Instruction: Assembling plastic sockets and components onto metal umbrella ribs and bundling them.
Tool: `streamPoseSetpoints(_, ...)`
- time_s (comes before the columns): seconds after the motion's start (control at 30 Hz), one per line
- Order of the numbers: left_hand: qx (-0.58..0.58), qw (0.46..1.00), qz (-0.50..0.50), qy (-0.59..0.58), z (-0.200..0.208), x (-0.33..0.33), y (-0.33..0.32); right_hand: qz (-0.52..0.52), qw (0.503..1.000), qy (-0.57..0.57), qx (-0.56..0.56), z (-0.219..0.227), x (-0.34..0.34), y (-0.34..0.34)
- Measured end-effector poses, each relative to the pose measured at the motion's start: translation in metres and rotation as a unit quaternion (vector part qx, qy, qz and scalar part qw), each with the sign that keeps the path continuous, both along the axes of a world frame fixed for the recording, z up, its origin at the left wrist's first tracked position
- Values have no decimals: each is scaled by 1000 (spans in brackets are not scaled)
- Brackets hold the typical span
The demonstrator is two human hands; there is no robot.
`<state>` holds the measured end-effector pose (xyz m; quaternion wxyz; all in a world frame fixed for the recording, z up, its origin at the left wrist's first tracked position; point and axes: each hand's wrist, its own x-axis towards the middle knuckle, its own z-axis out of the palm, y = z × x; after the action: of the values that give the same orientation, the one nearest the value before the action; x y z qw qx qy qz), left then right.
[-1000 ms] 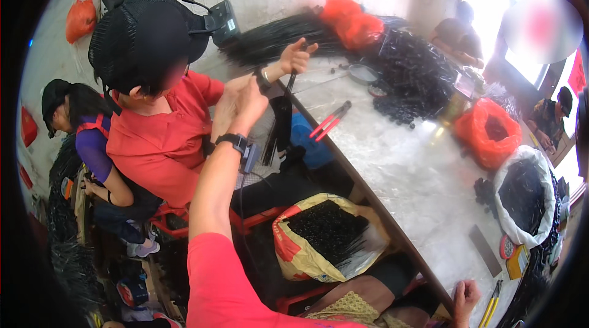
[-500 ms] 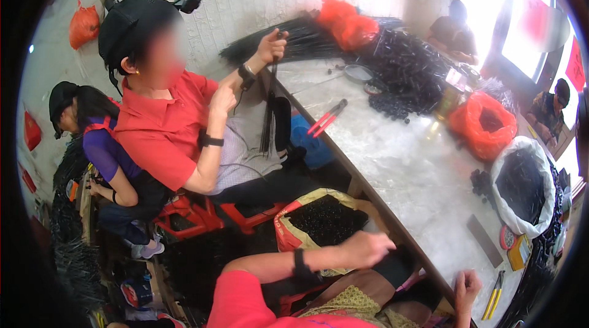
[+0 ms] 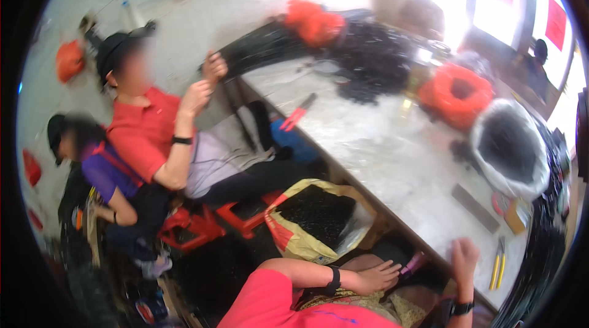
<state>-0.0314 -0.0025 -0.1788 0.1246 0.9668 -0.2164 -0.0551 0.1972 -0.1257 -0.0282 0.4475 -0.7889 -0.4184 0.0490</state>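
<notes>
My left hand (image 3: 379, 276) lies flat on my lap, fingers stretched out and holding nothing. Just beyond its fingertips is a small pinkish-purple thing (image 3: 414, 263), too blurred to name. At the near table edge my right hand (image 3: 465, 257) is raised with its fingers curled in; whatever it may hold is hidden. To the right of that hand, yellow-handled pliers (image 3: 498, 266) rest on the pale table (image 3: 392, 162). A flat grey strip (image 3: 475, 208) lies farther up the tabletop.
An open sack (image 3: 288, 230) of small black pieces stands left of the table. Across the top are red-handled pliers (image 3: 297, 116), a black heap (image 3: 374, 61), an orange bag (image 3: 457, 95) and a white-lined container (image 3: 478, 150). A co-worker in red (image 3: 144, 131) sits at left.
My left hand has come down onto my lap and its fingers have spread. The right hand has risen at the table edge. The whole view has shifted, and the co-worker's hands appear lower.
</notes>
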Motion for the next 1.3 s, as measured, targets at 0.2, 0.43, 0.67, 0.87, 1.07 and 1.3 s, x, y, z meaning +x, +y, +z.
streamPoseSetpoints(0.2, -19, 998, 46, 44, 13, 4, -8, 23, 1000, 9, 18, 4, -2, 8)
streamPoseSetpoints(0.43, 46, 998, 12, 39, 17, 5, -17, -5, 999, 17, 45, 2, 3, -3)
streamPoseSetpoints(0.67, -1, 998, 24, 49, 13, -26, -19, 29, 998, -42, 44, 2, -2, 1)
streamPoseSetpoints(0.87, -33, 998, 32, 50, 41, -32, -24, -1, 993, -99, 64, -11, 0, -5)
streamPoseSetpoints(1.07, -42, 998, 50, 13, 67, -36, -30, 12, 992, -101, 78, -12, -2, -6)
streamPoseSetpoints(1.3, -429, 880, 186, 85, 192, -41, 9, 20, 990, -104, 89, -14, 5, 0)
